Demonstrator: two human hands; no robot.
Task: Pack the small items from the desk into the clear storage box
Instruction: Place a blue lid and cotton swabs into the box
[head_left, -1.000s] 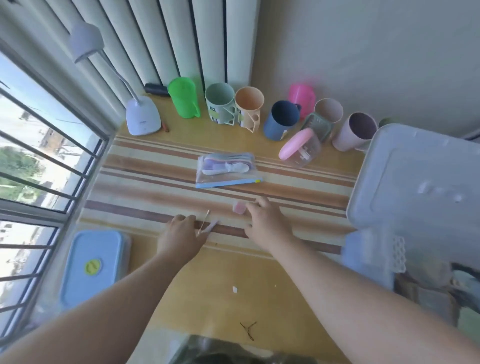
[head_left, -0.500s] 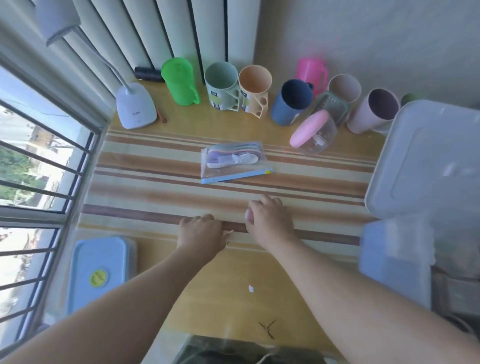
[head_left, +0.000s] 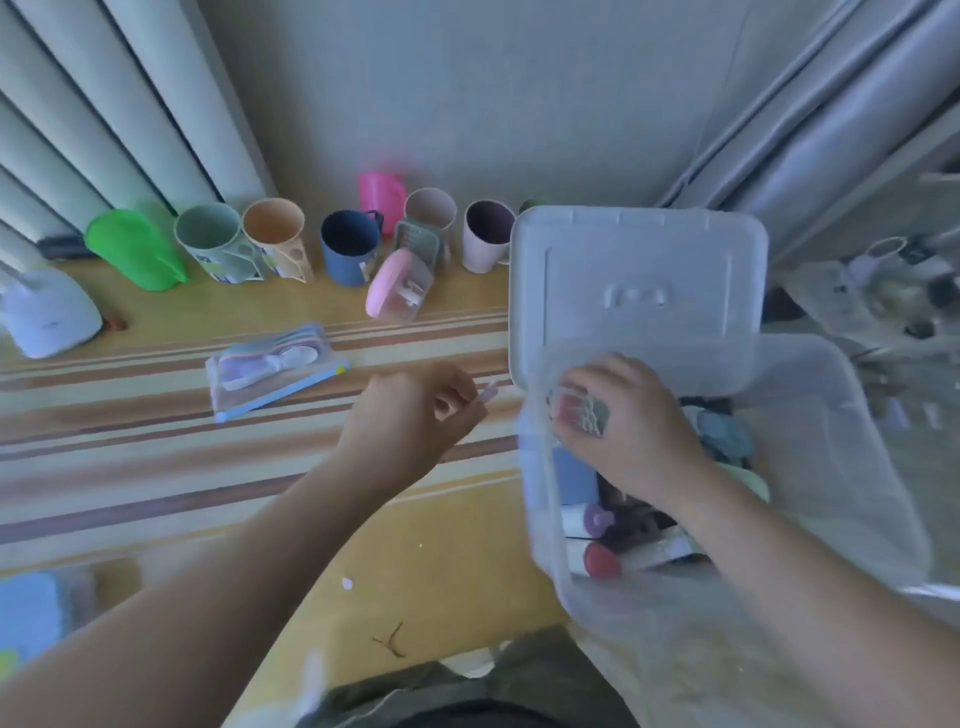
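Observation:
The clear storage box stands at the desk's right end, its lid propped against its far side. Several small bottles and tubes lie in it. My right hand is inside the box, fingers curled around a small pink item that shows blurred through the box wall. My left hand hovers over the striped mat just left of the box and pinches a thin pale stick that points toward the box. A zip pouch of spoons lies on the mat further left.
A row of cups lines the back wall, from a green jug to a mauve cup. In front lies a pink-lidded clear container. A lamp base stands at left, a blue lidded tub at bottom left.
Both hands left the mat's front edge and moved right. The right hand carried the pink item into the box; the left lifted the thin stick. The view swung right.

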